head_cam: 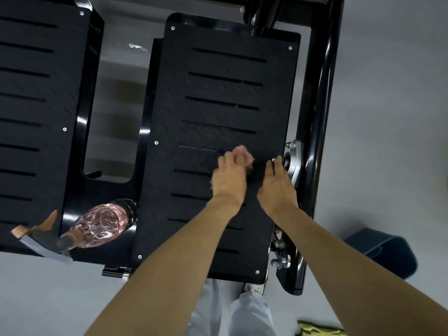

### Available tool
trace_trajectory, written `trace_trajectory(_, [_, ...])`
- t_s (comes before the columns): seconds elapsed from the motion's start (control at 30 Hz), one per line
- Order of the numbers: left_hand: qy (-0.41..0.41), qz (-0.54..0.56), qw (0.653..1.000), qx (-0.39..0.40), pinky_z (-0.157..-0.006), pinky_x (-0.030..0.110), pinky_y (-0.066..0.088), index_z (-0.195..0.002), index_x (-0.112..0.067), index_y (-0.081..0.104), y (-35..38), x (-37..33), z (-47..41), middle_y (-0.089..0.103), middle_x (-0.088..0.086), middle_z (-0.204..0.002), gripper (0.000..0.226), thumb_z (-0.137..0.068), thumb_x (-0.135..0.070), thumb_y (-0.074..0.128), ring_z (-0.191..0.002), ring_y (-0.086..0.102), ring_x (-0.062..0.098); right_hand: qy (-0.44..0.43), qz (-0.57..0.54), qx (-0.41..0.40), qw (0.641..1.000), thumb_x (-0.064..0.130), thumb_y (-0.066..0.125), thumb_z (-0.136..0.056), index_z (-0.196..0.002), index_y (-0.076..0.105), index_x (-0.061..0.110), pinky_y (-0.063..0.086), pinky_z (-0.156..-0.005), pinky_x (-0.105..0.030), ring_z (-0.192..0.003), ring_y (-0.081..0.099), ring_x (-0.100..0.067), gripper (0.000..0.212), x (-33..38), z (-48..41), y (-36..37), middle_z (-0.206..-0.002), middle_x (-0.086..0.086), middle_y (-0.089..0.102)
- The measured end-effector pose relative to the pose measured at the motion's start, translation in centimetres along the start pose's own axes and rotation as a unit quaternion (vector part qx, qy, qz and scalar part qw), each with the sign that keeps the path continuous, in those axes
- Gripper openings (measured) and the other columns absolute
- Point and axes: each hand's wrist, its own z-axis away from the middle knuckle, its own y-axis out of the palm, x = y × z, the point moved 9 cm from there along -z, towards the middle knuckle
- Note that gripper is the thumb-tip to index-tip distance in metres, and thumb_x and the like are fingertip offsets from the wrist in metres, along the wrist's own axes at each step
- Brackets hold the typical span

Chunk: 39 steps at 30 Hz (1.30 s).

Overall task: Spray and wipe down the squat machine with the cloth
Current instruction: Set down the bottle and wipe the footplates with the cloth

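So, left hand [229,180] is bunched around the pink cloth [245,155], pressing it on the squat machine's right footplate [218,105] near its right edge. Right hand [278,187] lies relaxed just beside it, fingers loose at that edge. Spray bottle [101,224] lies by the plate's near-left corner.

Dark blue bin [385,253] and yellow fabric [320,330] on the grey floor [388,117]
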Motion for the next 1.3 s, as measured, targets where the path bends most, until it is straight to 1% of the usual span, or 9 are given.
trace_trajectory(0.13, [0.074, 0.064, 0.993, 0.068, -0.088, 0.038, 0.047, -0.148, -0.019, 0.03, 0.6, -1.4, -1.6, 0.041, 0.012, -0.125, 0.06, -0.092, -0.003, 0.047, -0.117, 0.041, 0.029, 0.013, -0.009, -0.016, 1.0, 0.009, 0.055, -0.09, -0.152, 0.0, 0.004, 0.017, -0.12, -0.035, -0.148, 0.005, -0.025, 0.083, -0.3, -1.5, -1.4, -0.159, -0.013, -0.009])
trace_trajectory(0.23, [0.119, 0.112, 0.985, 0.056, -0.083, 0.041, 0.047, -0.144, -0.023, 0.042, -1.4, 0.2, -2.8, 0.043, 0.009, -0.111, 0.058, -0.091, 0.001, 0.045, -0.107, 0.044, 0.025, 0.015, 0.01, -0.016, 1.0, 0.013, 0.054, -0.092, -0.152, -0.004, 0.005, 0.011, -0.121, -0.036, -0.148, 0.0, -0.026, 0.084, -0.1, -2.7, -2.4, -0.159, -0.013, -0.012])
trace_trajectory(0.37, [0.134, 0.081, 0.988, -0.015, -0.075, 0.041, 0.049, -0.143, -0.02, 0.041, -4.8, 0.7, -4.8, 0.04, 0.011, -0.111, 0.06, -0.088, 0.005, 0.046, -0.105, 0.041, 0.025, 0.03, -0.006, -0.018, 0.999, 0.016, 0.049, -0.095, -0.152, -0.004, 0.006, 0.005, -0.121, -0.036, -0.148, -0.003, -0.023, 0.079, 0.4, -4.6, -3.4, -0.159, -0.011, -0.013])
trace_trajectory(0.53, [0.205, 0.016, 0.977, 0.061, -0.084, 0.038, 0.045, -0.142, -0.021, 0.04, -3.5, -3.2, -6.0, 0.036, 0.011, -0.124, 0.051, -0.093, -0.007, 0.048, -0.113, 0.038, 0.027, 0.057, -0.076, -0.01, 0.995, 0.01, 0.048, -0.093, -0.153, 0.002, 0.007, 0.01, -0.121, -0.037, -0.148, -0.001, -0.021, 0.076, 1.2, -6.0, -3.3, -0.16, -0.008, -0.009])
trace_trajectory(0.63, [0.197, -0.079, 0.977, 0.028, -0.091, 0.039, 0.043, -0.144, -0.015, 0.035, -2.9, -3.4, -6.1, 0.032, 0.012, -0.133, 0.054, -0.093, -0.01, 0.051, -0.119, 0.035, 0.029, 0.062, -0.078, -0.013, 0.995, 0.009, 0.047, -0.093, -0.152, -0.002, 0.007, 0.009, -0.121, -0.037, -0.148, -0.003, -0.02, 0.077, 1.3, -6.2, -3.1, -0.16, -0.009, -0.01])
trace_trajectory(0.8, [0.181, -0.131, 0.975, 0.012, -0.089, 0.039, 0.041, -0.145, -0.015, 0.032, -3.9, 0.7, -6.4, 0.031, 0.012, -0.13, 0.058, -0.09, -0.006, 0.05, -0.119, 0.034, 0.03, 0.027, -0.04, -0.017, 0.999, 0.019, 0.048, -0.097, -0.151, -0.01, 0.007, 0.005, -0.121, -0.038, -0.148, -0.007, -0.022, 0.08, 2.3, -6.6, -3.4, -0.159, -0.01, -0.015])
trace_trajectory(0.93, [0.114, -0.104, 0.988, -0.021, -0.085, 0.039, 0.043, -0.141, -0.016, 0.039, -5.7, 7.2, -6.4, 0.037, 0.013, -0.124, 0.058, -0.087, 0.0, 0.05, -0.114, 0.038, 0.031, 0.039, -0.013, 0.01, 0.999, 0.043, 0.061, -0.089, -0.149, -0.018, 0.007, 0.002, -0.121, -0.039, -0.147, -0.013, -0.024, 0.105, 2.1, -7.6, -3.8, -0.157, -0.011, -0.022])
trace_trajectory(1.07, [0.016, -0.031, 0.995, -0.096, -0.062, 0.041, 0.042, -0.127, -0.01, 0.059, -7.9, 13.3, -5.9, 0.047, 0.021, -0.108, 0.051, -0.081, 0.01, 0.052, -0.099, 0.045, 0.039, 0.053, 0.025, 0.032, 0.998, 0.054, 0.064, -0.082, -0.147, -0.023, 0.006, 0.001, -0.119, -0.04, -0.146, -0.017, -0.026, 0.118, 1.8, -8.7, -4.0, -0.155, -0.012, -0.027])
trace_trajectory(1.3, [-0.2, 0.126, 0.958, -0.164, -0.066, 0.037, 0.042, -0.135, -0.016, 0.051, -7.8, 14.6, -4.9, 0.045, 0.017, -0.112, 0.05, -0.09, 0.005, 0.042, -0.105, 0.043, 0.032, 0.078, 0.114, 0.068, 0.988, 0.054, 0.067, -0.079, -0.143, -0.029, 0.002, 0.004, -0.119, -0.041, -0.146, -0.014, -0.031, 0.126, 2.0, -9.2, -3.7, -0.153, -0.016, -0.031])
